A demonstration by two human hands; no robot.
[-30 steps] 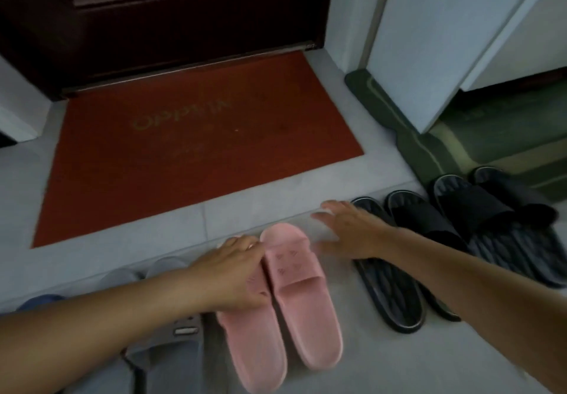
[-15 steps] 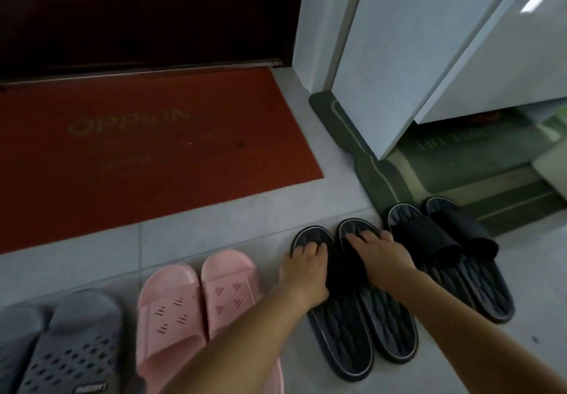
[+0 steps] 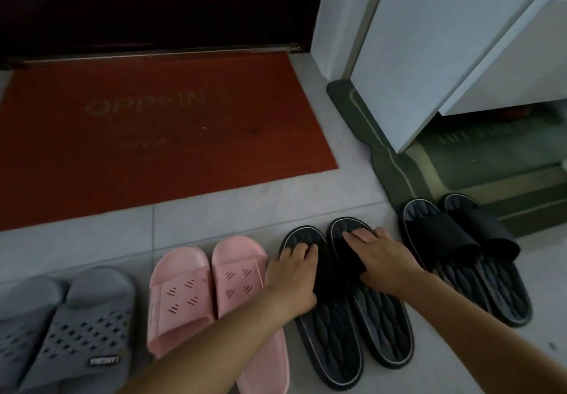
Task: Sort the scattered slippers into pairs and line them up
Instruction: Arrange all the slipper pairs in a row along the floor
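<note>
Four pairs of slippers stand in a row on the tiled floor (image 3: pixel 245 206), toes pointing toward the near edge of the red doormat (image 3: pixel 153 136), which lies against the foot of the dark door (image 3: pixel 153 4). Both hands are on the third pair from the left. The left hand (image 3: pixel 291 277) sits on the left black slipper (image 3: pixel 325 341), its fingers bent over the front of the strap with the tips down on the toe of the footbed. The right hand (image 3: pixel 383 261) lies on the right black slipper (image 3: pixel 380 326), fingers nearly straight and laid flat across the strap, reaching toward the toe; its thumb runs along the strap's rear edge, and whether it hooks under cannot be told. These two slippers lie side by side, touching or nearly so along their inner edges, heels toward the person. Just to their left stands the pink pair (image 3: pixel 184 295), partly crossed by the left forearm, and at the floor's left edge of view the grey pair (image 3: pixel 89 326) with perforated straps. To the right the second black pair (image 3: pixel 478 289) stands close together, its toes at the near edge of the green mat (image 3: pixel 491 173), which runs under a white panel (image 3: pixel 429 56) at the right.
</note>
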